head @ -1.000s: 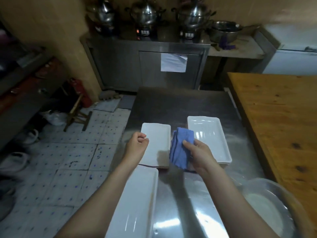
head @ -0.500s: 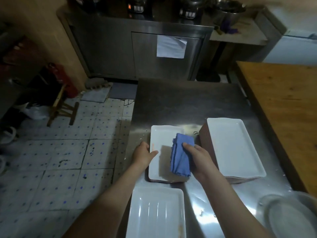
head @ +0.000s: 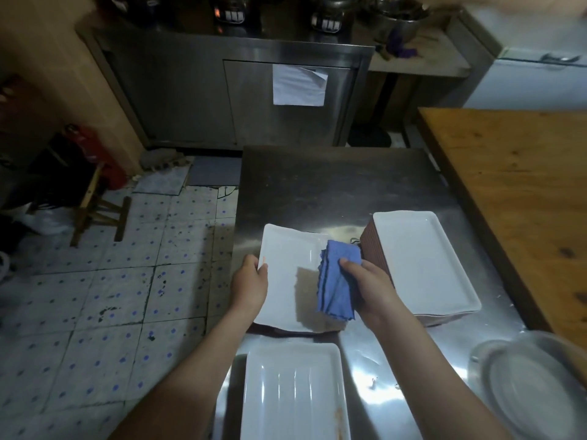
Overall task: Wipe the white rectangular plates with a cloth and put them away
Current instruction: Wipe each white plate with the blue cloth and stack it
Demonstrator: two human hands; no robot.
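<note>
The single head-worn camera looked forward and steeply down from close above the steel table (head: 333, 185). The table's near end filled the lower frame; the far cabinet (head: 222, 90) bounded the top.

Three plates on a steel table (head: 333, 185).
Middle plate (head: 286, 281) lies between the near plate (head: 295, 392) and, to its right, a plate stack (head: 422, 262); bowl (head: 533, 385) at right.

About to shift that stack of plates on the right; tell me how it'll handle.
The stack of plates is probably heavy: several ribbed rims show along its side. Likely fragile and glazed-slick, so it may slide on the steel table rather than tip.
</note>
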